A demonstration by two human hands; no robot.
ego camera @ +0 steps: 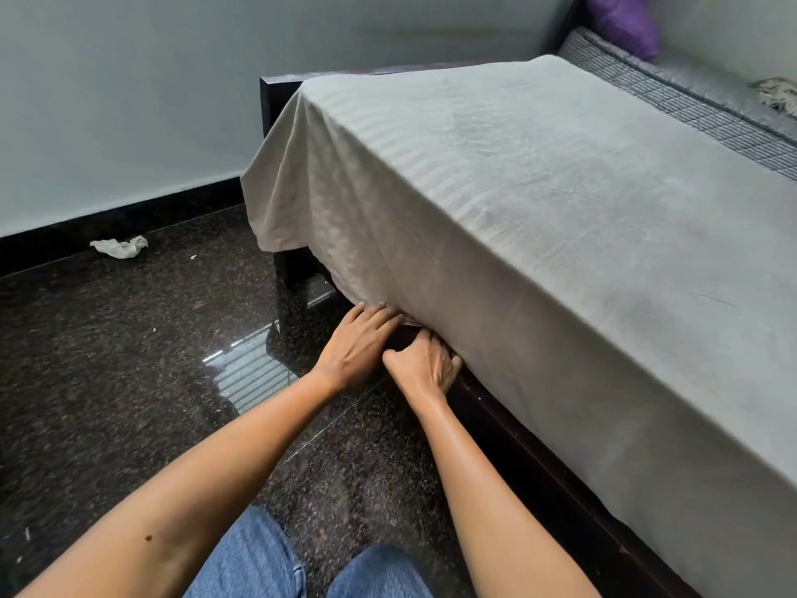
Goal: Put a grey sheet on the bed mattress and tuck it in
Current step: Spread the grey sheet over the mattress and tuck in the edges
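Striped grey fabric sheet (517,187) covers mattress, far corner hanging loose. Dark speckled polished floor (108,360) open leftward. Dark wooden bed frame (509,425) under hem. Left hand (358,343) fingers (381,316) straight, pressing hem; right hand (425,364) fingertips hidden at hem, grip unclear.

Dark-framed bed (509,429) under a grey sheet (517,187), on speckled dark floor (108,360) with a crumpled white scrap (120,246).
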